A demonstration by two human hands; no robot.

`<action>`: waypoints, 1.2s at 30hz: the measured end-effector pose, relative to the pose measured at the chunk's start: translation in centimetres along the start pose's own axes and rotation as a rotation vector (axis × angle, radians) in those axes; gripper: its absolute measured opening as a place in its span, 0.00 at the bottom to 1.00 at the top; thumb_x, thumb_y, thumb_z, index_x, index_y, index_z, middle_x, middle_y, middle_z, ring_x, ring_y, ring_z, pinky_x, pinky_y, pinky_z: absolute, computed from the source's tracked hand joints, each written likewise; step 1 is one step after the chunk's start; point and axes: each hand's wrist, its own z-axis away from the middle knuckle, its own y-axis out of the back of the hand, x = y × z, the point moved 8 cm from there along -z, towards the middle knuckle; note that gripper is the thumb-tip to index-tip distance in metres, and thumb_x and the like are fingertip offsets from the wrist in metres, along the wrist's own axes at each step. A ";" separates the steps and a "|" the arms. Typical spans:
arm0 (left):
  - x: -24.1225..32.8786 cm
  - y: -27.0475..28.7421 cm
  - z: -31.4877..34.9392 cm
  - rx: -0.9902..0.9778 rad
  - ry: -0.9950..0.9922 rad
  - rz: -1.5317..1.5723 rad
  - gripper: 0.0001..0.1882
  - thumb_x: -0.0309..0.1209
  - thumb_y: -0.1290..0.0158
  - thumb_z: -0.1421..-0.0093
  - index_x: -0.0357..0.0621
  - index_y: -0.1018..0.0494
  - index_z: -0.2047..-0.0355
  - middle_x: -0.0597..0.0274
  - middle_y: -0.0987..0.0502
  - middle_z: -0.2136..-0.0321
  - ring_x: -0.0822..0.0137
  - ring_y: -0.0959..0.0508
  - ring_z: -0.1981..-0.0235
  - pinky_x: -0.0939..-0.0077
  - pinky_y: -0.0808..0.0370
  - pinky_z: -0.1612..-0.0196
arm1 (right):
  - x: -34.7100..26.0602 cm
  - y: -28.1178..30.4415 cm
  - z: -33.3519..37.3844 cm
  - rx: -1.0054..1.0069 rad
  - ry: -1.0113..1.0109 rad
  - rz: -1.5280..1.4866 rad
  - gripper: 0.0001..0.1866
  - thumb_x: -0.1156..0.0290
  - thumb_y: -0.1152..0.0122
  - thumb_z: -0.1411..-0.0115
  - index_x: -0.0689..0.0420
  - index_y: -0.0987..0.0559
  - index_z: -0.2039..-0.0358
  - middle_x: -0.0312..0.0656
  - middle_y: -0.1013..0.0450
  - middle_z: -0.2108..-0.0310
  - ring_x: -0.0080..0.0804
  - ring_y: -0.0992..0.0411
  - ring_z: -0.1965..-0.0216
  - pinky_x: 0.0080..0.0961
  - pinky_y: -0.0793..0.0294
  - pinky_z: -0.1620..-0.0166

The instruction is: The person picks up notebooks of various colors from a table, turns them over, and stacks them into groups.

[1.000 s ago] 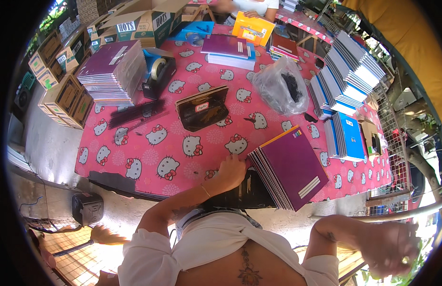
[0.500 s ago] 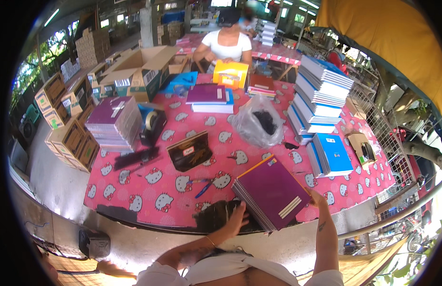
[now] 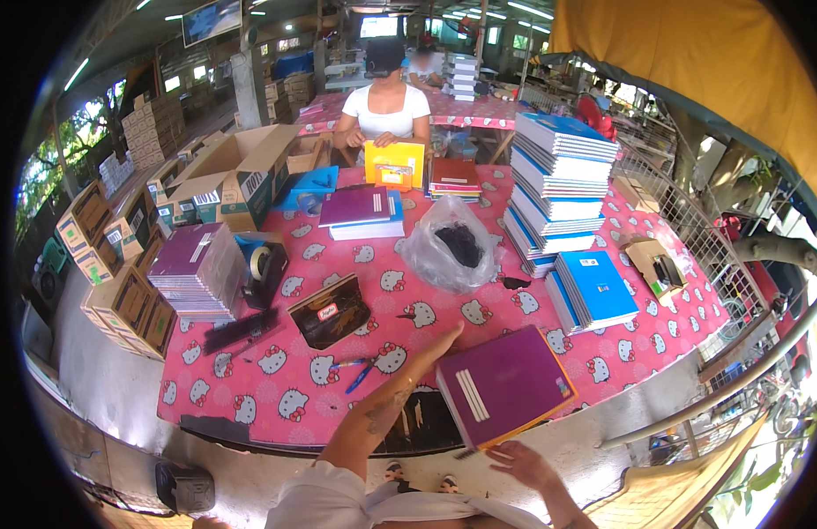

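Note:
A stack of purple notebooks [image 3: 514, 388] with a spine of orange along its right and near sides lies at the table's near edge, its near corner sticking out past the edge. My left hand [image 3: 443, 341] is stretched along the far left corner of the stack, some fingers hidden behind it. Beside the near edge of the stack is my right hand [image 3: 517, 460], fingers apart, holding nothing. A pen [image 3: 360, 376] with blue and orange parts lies to the left of my left forearm. Farther left sits an open dark brown box [image 3: 331, 311].
A tall notebook stack [image 3: 563, 176] and blue notebooks [image 3: 593, 289] stand at right. Beyond the hands is a plastic bag [image 3: 452, 247]. Shrink-wrapped purple notebooks [image 3: 195, 269], a tape dispenser [image 3: 265, 275] and a carton [image 3: 236, 181] are at left. A person [image 3: 386, 110] sits opposite with a yellow notebook.
The purple notebooks have turned about a quarter clockwise. My left hand has moved from the near side to the far left corner; my right hand went from the right side to the near edge.

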 end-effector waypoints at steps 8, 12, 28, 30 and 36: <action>0.5 13.7 8.8 0.456 -0.644 -1.042 0.21 0.42 0.49 0.36 0.41 0.28 0.49 0.41 0.27 0.53 0.44 0.25 0.54 0.52 0.27 0.52 | 6.1 -10.0 -10.0 0.155 0.075 -0.464 0.07 0.68 0.41 0.41 0.47 0.19 0.62 0.32 0.26 0.47 0.31 0.40 0.35 0.52 0.54 0.30; -5.7 16.7 15.8 0.561 -0.716 -1.407 0.28 0.42 0.46 0.39 0.46 0.32 0.40 0.37 0.34 0.46 0.36 0.32 0.47 0.38 0.37 0.43 | 5.5 -12.7 -13.7 0.143 0.127 -0.452 0.10 0.71 0.40 0.45 0.45 0.19 0.62 0.31 0.27 0.47 0.32 0.41 0.35 0.50 0.52 0.31; -6.3 13.4 16.2 0.194 -0.273 0.301 0.13 0.39 0.49 0.33 0.44 0.29 0.57 0.68 0.24 0.70 0.70 0.23 0.72 0.70 0.24 0.64 | -4.0 -19.9 -20.3 0.091 0.154 0.706 0.17 0.70 0.39 0.41 0.54 0.25 0.51 0.37 0.27 0.48 0.38 0.34 0.39 0.45 0.37 0.37; -5.6 11.3 15.8 0.198 -0.235 0.312 0.13 0.40 0.51 0.32 0.43 0.30 0.57 0.67 0.25 0.71 0.72 0.24 0.72 0.72 0.25 0.65 | -9.3 -25.7 -21.7 -0.014 0.465 1.448 0.25 0.65 0.35 0.45 0.55 0.27 0.47 0.40 0.28 0.47 0.41 0.34 0.40 0.49 0.38 0.38; -4.4 9.9 12.0 0.183 -0.189 0.161 0.16 0.43 0.52 0.31 0.44 0.29 0.55 0.66 0.25 0.70 0.73 0.24 0.69 0.73 0.25 0.64 | -12.1 -23.4 -28.6 -0.159 0.610 2.317 0.35 0.51 0.28 0.58 0.52 0.24 0.49 0.42 0.26 0.50 0.45 0.33 0.41 0.66 0.47 0.37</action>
